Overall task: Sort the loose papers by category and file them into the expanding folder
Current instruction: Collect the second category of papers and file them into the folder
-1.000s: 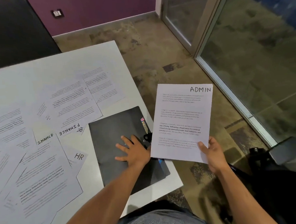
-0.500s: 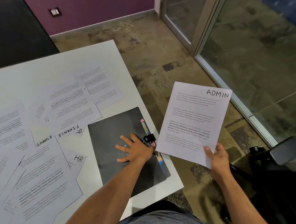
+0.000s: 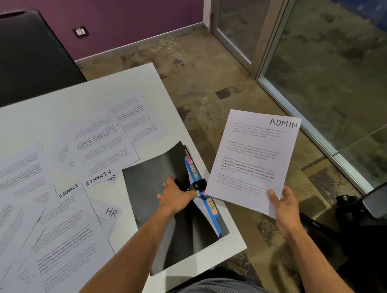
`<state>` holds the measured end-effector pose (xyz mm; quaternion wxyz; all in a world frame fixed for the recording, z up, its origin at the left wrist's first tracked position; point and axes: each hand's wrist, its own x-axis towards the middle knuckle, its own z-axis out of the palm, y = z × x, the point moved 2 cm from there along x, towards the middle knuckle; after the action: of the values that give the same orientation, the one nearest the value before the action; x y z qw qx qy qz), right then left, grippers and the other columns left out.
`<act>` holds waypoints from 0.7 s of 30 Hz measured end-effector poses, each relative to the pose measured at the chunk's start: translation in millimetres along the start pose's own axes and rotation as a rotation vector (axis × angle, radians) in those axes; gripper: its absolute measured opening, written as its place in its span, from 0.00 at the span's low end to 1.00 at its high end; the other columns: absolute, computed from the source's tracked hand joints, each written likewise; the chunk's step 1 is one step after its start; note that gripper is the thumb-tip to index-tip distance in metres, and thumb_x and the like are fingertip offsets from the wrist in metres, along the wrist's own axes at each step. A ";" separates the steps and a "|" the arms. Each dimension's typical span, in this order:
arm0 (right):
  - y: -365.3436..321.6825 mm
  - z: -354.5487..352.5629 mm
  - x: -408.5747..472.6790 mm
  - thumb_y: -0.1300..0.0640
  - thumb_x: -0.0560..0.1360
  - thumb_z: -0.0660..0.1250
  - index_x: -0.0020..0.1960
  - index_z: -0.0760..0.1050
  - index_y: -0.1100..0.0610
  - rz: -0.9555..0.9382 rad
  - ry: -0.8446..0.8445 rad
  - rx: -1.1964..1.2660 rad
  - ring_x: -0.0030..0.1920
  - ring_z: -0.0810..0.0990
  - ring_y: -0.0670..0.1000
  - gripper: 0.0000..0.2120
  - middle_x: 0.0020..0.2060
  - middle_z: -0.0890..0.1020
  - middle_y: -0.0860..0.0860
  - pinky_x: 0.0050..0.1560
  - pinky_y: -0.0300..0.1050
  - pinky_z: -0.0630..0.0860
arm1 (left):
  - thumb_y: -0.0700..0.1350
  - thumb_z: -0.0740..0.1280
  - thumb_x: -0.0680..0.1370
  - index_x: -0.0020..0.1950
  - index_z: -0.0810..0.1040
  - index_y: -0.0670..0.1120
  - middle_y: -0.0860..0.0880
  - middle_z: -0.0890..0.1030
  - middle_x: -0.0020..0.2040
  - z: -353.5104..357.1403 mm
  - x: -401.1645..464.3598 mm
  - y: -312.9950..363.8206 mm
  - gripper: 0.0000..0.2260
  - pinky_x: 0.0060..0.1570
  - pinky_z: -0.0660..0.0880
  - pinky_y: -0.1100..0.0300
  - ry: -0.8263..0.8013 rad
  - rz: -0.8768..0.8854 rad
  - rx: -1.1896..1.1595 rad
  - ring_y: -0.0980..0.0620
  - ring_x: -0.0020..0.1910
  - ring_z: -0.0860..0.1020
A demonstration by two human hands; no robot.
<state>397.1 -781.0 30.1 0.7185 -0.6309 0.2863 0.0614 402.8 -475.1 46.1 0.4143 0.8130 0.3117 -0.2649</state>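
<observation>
A black expanding folder (image 3: 154,185) lies near the right front corner of the white table (image 3: 39,119). My left hand (image 3: 176,196) grips the folder's front cover at its right edge and lifts it. Blue dividers with coloured tabs (image 3: 201,186) show underneath; one tab reads HR. My right hand (image 3: 282,205) holds a sheet marked ADMIN (image 3: 252,161) by its bottom corner, off the table's right side above the floor. Loose papers (image 3: 55,200) marked FINANCE and HR are spread over the table's left part.
A black chair (image 3: 19,57) stands behind the table at the far left. Another black chair's armrest (image 3: 383,198) is at the right, close to my right arm. Glass doors (image 3: 319,70) line the right side of the room.
My left hand went from lying flat on the closed folder to gripping its cover edge and lifting it, which exposed the blue dividers. The ADMIN sheet shifted right and tilted.
</observation>
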 end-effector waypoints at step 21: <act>-35.8 29.9 -5.7 0.67 0.80 0.63 0.53 0.72 0.54 -0.083 0.008 0.016 0.53 0.82 0.48 0.09 0.52 0.83 0.48 0.53 0.46 0.80 | 0.42 0.61 0.83 0.69 0.62 0.58 0.54 0.72 0.58 -53.3 -76.6 17.2 0.18 0.32 0.77 0.65 0.104 0.368 -0.187 0.55 0.46 0.78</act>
<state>418.4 -758.3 65.4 0.7243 -0.6367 0.2633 0.0270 373.6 -460.3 135.2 0.5128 0.8267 0.2023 -0.1125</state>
